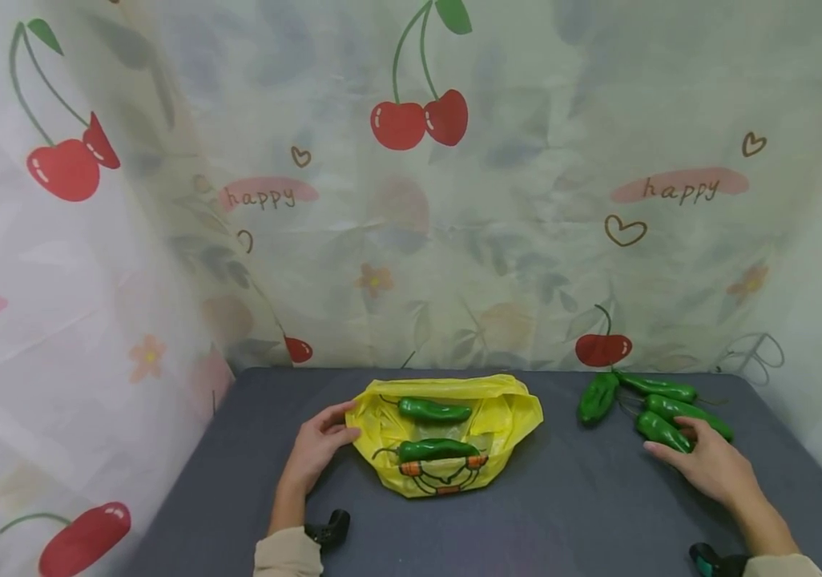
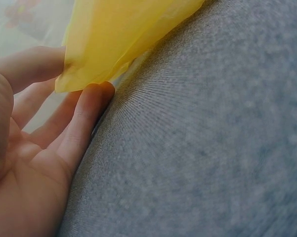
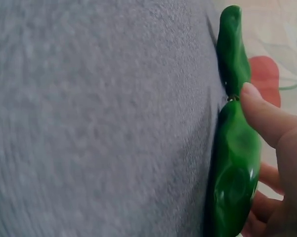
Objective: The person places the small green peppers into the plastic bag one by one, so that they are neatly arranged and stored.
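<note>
A yellow plastic bag point(image 1: 519, 429) lies with its mouth spread, two green peppers point(image 1: 434, 410) visible in it, one behind the other. My left hand point(image 1: 317, 449) holds the bag's left edge; in the left wrist view, thumb and fingers meet the yellow corner point(image 2: 104, 44) low against the table. Over on the right, my right hand point(image 1: 717, 465) has its thumb and fingers around the nearest green pepper point(image 1: 659, 431) of a small group. That pepper point(image 3: 234, 163) lies along the cloth in the right wrist view, thumb at its upper end and fingertips behind it.
Several more green peppers lie beside the right hand, among them one upright in view point(image 1: 597, 399) and one at the back point(image 1: 659, 388). The dark grey table point(image 1: 497, 529) ends at a cherry-printed curtain point(image 1: 512, 240). A cable point(image 1: 760, 353) hangs at the back right corner.
</note>
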A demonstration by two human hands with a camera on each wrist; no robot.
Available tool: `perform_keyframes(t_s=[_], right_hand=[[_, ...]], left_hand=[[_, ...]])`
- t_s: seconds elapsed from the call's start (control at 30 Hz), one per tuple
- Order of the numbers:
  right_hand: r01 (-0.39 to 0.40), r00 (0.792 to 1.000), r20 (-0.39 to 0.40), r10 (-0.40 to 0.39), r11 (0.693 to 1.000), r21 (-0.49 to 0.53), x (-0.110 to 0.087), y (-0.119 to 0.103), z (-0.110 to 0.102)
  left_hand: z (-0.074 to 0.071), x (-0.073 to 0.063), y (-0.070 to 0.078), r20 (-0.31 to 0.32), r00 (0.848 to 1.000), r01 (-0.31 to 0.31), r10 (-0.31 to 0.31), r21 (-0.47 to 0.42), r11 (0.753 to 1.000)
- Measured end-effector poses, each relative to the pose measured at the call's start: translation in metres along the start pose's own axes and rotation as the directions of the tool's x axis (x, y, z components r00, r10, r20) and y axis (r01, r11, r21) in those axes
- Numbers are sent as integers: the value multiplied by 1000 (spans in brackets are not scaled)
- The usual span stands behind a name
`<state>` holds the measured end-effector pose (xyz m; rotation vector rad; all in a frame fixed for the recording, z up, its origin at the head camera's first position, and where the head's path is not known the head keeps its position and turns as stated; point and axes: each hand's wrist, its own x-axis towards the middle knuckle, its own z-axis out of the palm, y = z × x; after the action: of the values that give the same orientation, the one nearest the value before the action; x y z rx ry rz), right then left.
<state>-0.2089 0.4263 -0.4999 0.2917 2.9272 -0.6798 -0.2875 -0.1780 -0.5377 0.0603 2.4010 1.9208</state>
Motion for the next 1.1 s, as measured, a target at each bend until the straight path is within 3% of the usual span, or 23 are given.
perform_keyframes(t_s=[0.33, 1.1], right_hand=[[-23, 1000, -22, 21, 998, -51, 0, -1, 9], [-48, 988, -145, 49, 999, 9, -6, -9, 8]], left_hand=[[0, -1, -2, 6, 1000, -6, 6, 1, 1000], [0, 1, -2, 10, 1000, -12, 12, -4, 1000]])
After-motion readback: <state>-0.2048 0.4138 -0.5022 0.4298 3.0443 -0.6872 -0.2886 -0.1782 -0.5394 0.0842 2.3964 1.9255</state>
